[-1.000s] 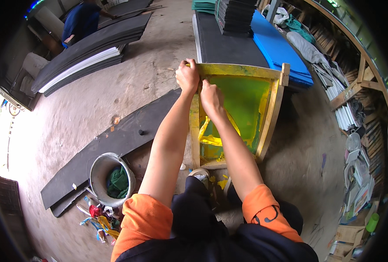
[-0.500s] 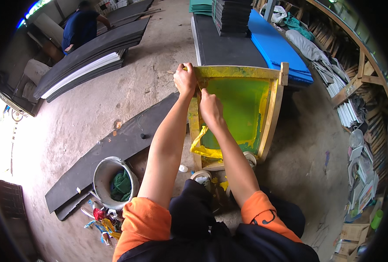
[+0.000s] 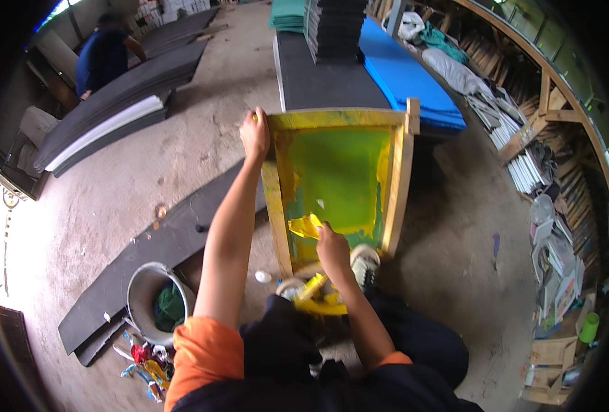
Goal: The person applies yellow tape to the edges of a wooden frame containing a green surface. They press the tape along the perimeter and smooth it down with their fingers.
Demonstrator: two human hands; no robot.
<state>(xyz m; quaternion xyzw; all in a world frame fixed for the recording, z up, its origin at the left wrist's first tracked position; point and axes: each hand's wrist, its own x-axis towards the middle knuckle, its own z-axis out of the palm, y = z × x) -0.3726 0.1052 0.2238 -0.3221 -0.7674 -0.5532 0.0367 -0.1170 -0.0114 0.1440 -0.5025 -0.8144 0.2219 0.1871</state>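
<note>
A wooden screen-printing frame stands tilted before me, its green mesh edged with yellow ink. My left hand is closed around the frame's upper left corner. Over the lower part of the mesh, my right hand is closed on a crumpled yellow strip, which looks like ink-covered tape. More yellow, ink-smeared material lies below the frame, by my shoes; its kind is unclear. A small pale fleck shows against the mesh.
A grey bucket with dark green cloth stands at left, beside colourful scraps and a long black sheet. Blue sheets and a black stack lie ahead. Another person bends over black sheets at far left.
My right hand has come down from the frame's upper left corner, bringing the yellow strip away from the left edge. My left hand keeps its grip. The whole view has shifted slightly.
</note>
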